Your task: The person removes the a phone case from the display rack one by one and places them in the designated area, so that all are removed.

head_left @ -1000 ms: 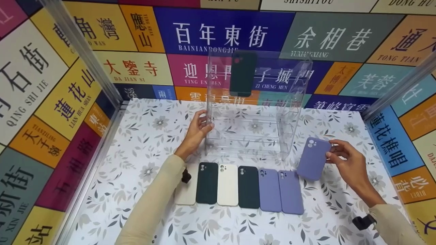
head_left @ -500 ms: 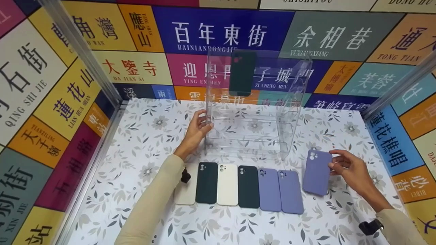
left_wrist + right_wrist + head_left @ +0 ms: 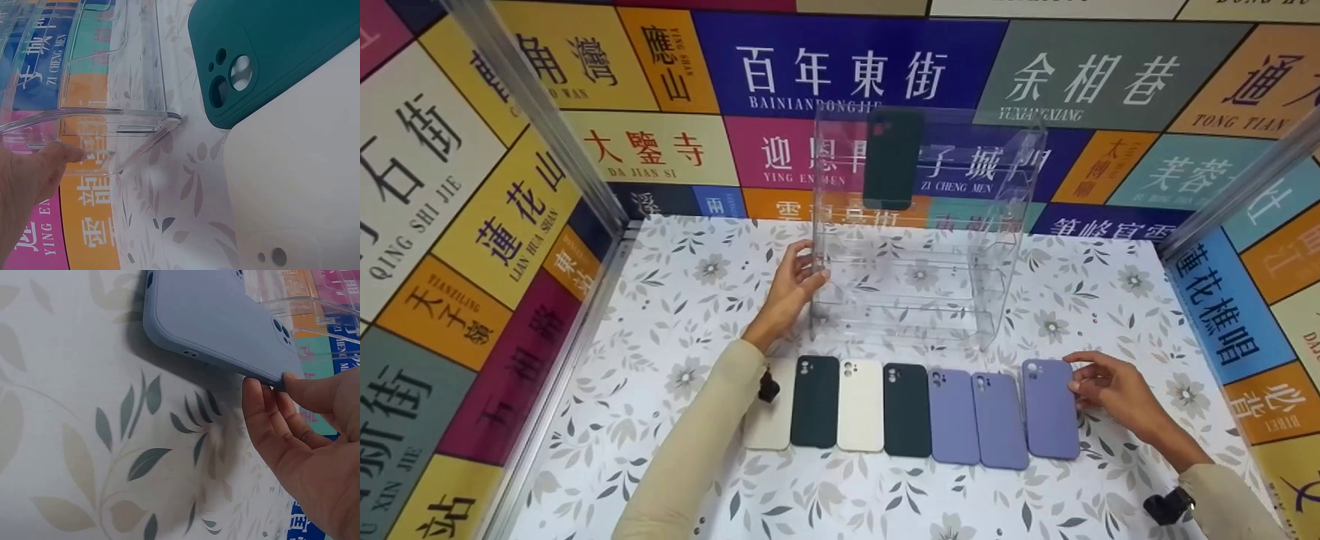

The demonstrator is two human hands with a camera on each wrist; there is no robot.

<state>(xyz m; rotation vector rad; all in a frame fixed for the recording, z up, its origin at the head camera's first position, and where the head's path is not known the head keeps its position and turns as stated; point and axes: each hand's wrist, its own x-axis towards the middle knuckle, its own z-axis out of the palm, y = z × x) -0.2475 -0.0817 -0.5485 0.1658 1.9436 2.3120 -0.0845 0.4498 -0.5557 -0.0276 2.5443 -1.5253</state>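
My right hand [image 3: 1114, 390] pinches the right edge of a purple phone case [image 3: 1050, 412] between thumb and fingers, at the right end of a row of cases. In the right wrist view the purple case's near edge is raised, with a shadow under it. My left hand [image 3: 795, 289] grips the left side of a clear acrylic display rack [image 3: 904, 300], thumb at the front. High on the rack stands a dark green phone case [image 3: 892, 161]. Row cases include a dark green one [image 3: 816, 405], a white one [image 3: 861, 409] and a purple one [image 3: 1000, 420].
A cream case [image 3: 769, 424] at the row's left end is partly covered by the left sleeve [image 3: 697, 435]. A white tabletop [image 3: 660, 300] with a floral print lies under everything. Printed wall panels [image 3: 847, 67] close in the back and both sides.
My right hand has brought the purple case toward me and down to the row's right end, turning it straighter. The left hand keeps its grip on the rack.
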